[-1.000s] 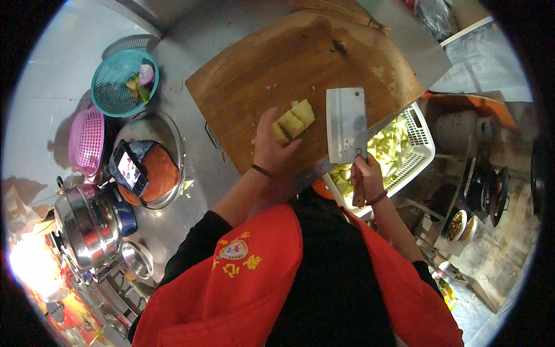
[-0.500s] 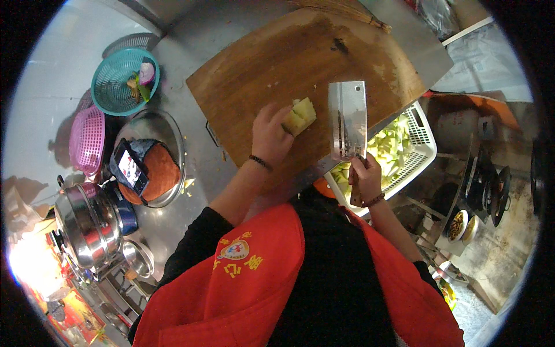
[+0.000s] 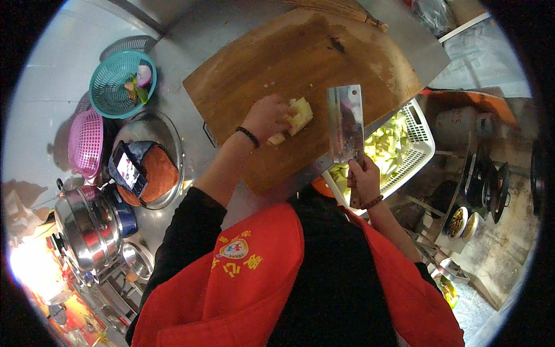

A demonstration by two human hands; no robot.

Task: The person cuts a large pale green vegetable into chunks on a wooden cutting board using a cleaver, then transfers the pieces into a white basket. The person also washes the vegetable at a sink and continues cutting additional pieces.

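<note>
On the wooden cutting board [image 3: 248, 75], my left hand [image 3: 267, 118] is closed with its fingertips against a pale yellow-green vegetable chunk [image 3: 300, 115], which looks like peeled squash or gourd. Below those fingers lies a smaller pale piece [image 3: 277, 139]. My right hand [image 3: 365, 184] grips the handle of a cleaver [image 3: 346, 121]. Its broad blade is held over the board's right side, apart from the chunk. Beneath the cleaver and right hand, a white plastic basket [image 3: 426, 136] holds many cut pale-green pieces [image 3: 388, 144].
To the left stand a teal colander [image 3: 104, 87] with vegetable scraps, a pink colander [image 3: 87, 141] and a large steel pot [image 3: 87, 225]. A phone [image 3: 128, 172] rests on brown and dark cloth in a round metal tray [image 3: 180, 156]. Twig bristles [image 3: 341, 8] lie beyond the board.
My left hand has shifted a little left and its fingers curl more over the chunk. A smaller piece now shows below them. The cleaver has moved only slightly.
</note>
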